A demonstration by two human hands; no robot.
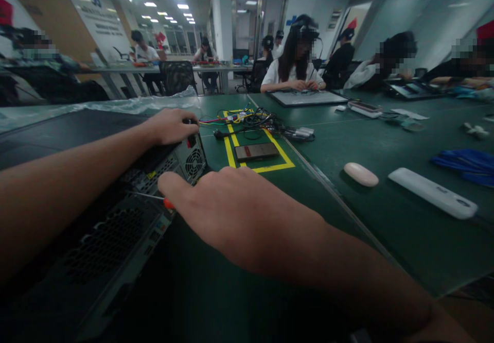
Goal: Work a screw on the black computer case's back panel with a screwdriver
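A black desktop computer case (77, 121) lies at the left, its back panel with vent mesh, ports and a round fan grille (194, 163) facing right. My left hand (172, 125) is closed over the panel's far corner, close to a small red switch (190, 141). Its fingertips are partly hidden. In front of the panel, my right hand (247, 214) is wrapped round a screwdriver (168, 203). Only a bit of the orange-red handle shows, and the thin metal shaft points left at the panel. Whether the tip touches a screw is too dark to tell.
Beyond my hands, a bundle of cables (266, 119) and a dark flat phone-like device (257, 151) lie by yellow tape (287, 164) on the green table (309, 209). Rightward are a pinkish mouse (360, 174), a white elongated device (432, 192) and blue cable (466, 164). Several people sit opposite.
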